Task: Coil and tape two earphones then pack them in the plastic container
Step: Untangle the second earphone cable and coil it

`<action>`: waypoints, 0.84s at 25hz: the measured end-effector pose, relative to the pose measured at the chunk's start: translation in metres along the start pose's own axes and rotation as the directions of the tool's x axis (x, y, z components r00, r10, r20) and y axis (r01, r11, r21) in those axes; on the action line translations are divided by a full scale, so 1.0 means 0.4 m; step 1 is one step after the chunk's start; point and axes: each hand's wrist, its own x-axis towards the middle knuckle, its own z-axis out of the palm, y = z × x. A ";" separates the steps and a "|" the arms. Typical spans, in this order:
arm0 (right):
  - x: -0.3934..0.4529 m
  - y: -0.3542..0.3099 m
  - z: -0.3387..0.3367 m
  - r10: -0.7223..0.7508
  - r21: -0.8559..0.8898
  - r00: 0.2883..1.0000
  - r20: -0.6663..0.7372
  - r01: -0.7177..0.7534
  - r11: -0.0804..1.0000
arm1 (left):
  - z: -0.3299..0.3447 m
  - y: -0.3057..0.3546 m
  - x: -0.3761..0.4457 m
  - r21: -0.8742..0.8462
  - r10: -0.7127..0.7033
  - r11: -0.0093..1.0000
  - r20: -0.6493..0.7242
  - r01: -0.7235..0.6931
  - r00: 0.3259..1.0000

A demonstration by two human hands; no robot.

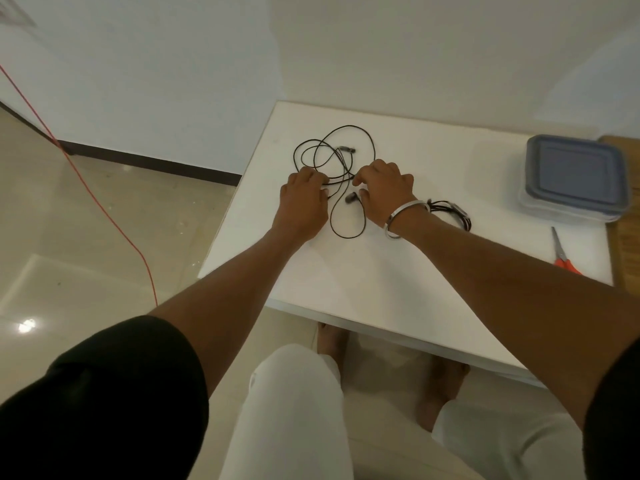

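On the white table (381, 282): loose black earphone (341, 168), two hands engaged.
Left hand (304, 202) and right hand (384, 192), fingers curled, each pinch its cable at mid-table; coiled earphone (450, 211) just right; lidded plastic container (575, 178) far right.

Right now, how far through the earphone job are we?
Roughly halfway. One coiled earphone already lies bundled by the right wrist; tape not discernible. In hand: left hand and right hand both grip the loose earphone, still uncoiled. Left: coil, tape, pack both into the closed plastic container.
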 end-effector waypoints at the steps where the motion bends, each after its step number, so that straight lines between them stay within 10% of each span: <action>1: 0.007 -0.007 0.005 -0.005 0.001 1.000 0.006 0.005 1.000 | 0.002 -0.004 0.001 -0.022 0.007 1.000 -0.009 -0.007 1.000; 21: 0.018 -0.042 0.047 -0.048 0.022 0.998 0.046 0.047 0.999 | -0.009 -0.027 -0.055 -0.290 0.072 0.956 0.073 -0.048 0.995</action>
